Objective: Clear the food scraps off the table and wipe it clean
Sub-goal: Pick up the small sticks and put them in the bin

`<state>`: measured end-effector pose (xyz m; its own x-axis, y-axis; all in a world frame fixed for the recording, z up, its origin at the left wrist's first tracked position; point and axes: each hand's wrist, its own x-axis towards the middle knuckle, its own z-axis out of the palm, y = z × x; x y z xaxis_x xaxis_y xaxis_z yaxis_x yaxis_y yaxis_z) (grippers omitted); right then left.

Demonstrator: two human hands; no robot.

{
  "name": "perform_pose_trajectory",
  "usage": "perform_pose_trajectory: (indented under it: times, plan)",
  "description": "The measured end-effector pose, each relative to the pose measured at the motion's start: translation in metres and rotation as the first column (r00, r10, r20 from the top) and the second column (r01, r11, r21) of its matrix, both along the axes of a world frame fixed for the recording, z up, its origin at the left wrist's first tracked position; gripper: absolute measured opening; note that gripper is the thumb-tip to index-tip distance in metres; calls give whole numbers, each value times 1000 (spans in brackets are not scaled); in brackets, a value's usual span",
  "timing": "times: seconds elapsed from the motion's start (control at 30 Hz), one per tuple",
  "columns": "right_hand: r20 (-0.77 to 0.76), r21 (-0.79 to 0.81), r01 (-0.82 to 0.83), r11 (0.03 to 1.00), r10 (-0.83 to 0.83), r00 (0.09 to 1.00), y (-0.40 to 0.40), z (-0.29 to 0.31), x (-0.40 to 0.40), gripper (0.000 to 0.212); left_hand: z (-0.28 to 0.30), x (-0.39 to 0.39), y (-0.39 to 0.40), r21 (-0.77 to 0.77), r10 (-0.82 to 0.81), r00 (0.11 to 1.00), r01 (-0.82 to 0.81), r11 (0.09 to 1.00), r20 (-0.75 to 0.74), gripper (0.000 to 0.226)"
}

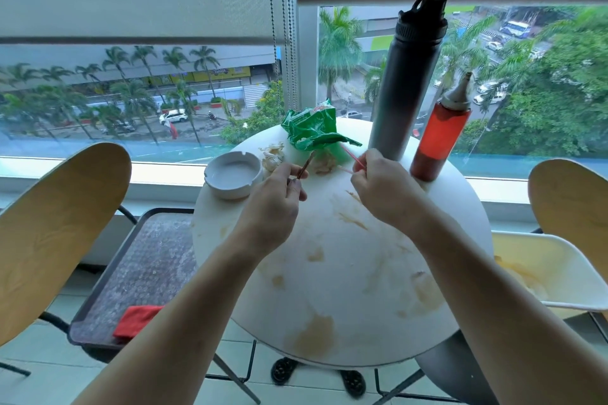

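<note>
A round white table (342,293) carries brown smears and stains. At its far side lie a crumpled green wrapper (311,130) and pale food scraps (273,156). My left hand (279,197) pinches a thin brown stick (305,166) that reaches up toward the wrapper. My right hand (378,187) grips a thin pink stick (353,158) pointing toward the wrapper. More scraps (324,165) lie between the two hands. A red cloth (136,320) rests on a dark tray to the left.
A white ashtray (233,176) sits at the table's far left. A tall grey bottle (403,85) and a red sauce bottle (439,138) stand at the far right. Wooden chairs (49,227) flank the table; a white container (549,270) lies on the right. The dark tray (144,263) sits left.
</note>
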<state>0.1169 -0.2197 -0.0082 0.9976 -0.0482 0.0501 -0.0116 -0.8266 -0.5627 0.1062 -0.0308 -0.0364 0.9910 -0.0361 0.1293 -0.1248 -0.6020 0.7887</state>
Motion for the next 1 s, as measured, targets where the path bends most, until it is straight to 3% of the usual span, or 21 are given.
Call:
perform_pose_trajectory:
  times: [0.13, 0.37, 0.53, 0.77, 1.0]
  plan:
    - [23, 65, 2, 998, -4, 1000, 5, 6, -9, 35, 5, -4, -1, -4, -18, 1000, 18, 1000, 6, 18]
    - [121, 168, 7, 986, -27, 992, 11, 5, -38, 29, 10, -16, -2, -37, -95, 995, 97, 995, 40, 12]
    - [93, 333, -5, 943, -28, 995, 16, 1, -59, 24, 11, -27, -6, -96, -189, 981, 193, 977, 43, 12]
    - [169, 363, 79, 928, -149, 974, 16, -11, -89, 33, 8, -45, -23, -172, -342, 939, 343, 924, 38, 13]
    - [284, 356, 128, 926, -238, 929, -8, -15, -116, 19, 8, -65, -58, -203, -425, 904, 425, 882, 48, 13]
